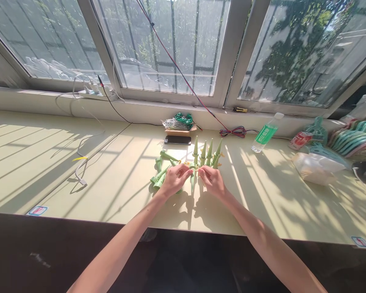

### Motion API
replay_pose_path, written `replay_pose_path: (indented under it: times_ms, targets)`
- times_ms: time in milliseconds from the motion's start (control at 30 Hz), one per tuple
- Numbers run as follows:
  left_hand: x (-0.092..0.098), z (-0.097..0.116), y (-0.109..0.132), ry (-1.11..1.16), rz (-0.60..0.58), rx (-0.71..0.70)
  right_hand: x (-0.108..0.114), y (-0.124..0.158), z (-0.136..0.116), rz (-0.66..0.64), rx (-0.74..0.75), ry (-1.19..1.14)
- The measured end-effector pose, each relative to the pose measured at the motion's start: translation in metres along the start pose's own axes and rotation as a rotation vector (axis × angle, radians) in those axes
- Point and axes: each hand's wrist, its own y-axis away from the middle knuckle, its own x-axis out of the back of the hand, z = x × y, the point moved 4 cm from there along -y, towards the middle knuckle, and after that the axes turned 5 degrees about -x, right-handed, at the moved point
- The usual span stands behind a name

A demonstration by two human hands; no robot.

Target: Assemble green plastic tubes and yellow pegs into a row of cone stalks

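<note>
My left hand (177,179) pinches a green pointed piece (192,181) from its left side, over the table's middle. The piece's tip points down toward the table's front edge. My right hand (212,179) is closed at the piece's right side, its fingertips around something small that I cannot make out. Behind my right hand, several green cone-tipped pieces (210,150) are lined up with their points toward the window. Several loose green tubular pieces (160,175) lie in a pile beside and behind my left hand. Small orange-yellow parts show among the green pieces.
A black phone (177,140) lies in front of a small cardboard box (178,132) holding plastic and green material. To the right are a bottle (264,134), a red can (300,140), a plastic bag (314,167) and hangers (355,138). A white cable (82,162) lies left.
</note>
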Motion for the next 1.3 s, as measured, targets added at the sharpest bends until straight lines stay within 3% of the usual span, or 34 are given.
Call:
replay_pose_path:
  times_ms: [200, 367, 600, 867, 1100, 1300]
  targets:
    - [0.001, 0.005, 0.002, -0.088, 0.056, -0.162, -0.009, 0.000, 0.004, -0.090, -0.202, -0.325]
    - [-0.002, 0.006, 0.002, -0.090, 0.076, -0.175, -0.012, -0.001, 0.002, -0.106, -0.224, -0.379]
    - [0.001, 0.008, 0.001, -0.008, 0.075, -0.106, -0.002, 0.000, 0.002, 0.014, -0.099, -0.176]
    - [-0.002, -0.001, 0.002, -0.012, -0.028, 0.040, 0.005, 0.002, -0.011, -0.023, 0.125, 0.081]
    - [-0.004, 0.005, 0.002, -0.007, -0.083, -0.030, 0.004, 0.004, -0.010, -0.013, 0.066, 0.074]
    - [-0.006, 0.013, 0.005, -0.064, -0.116, -0.186, 0.003, 0.004, -0.005, -0.003, 0.014, 0.060]
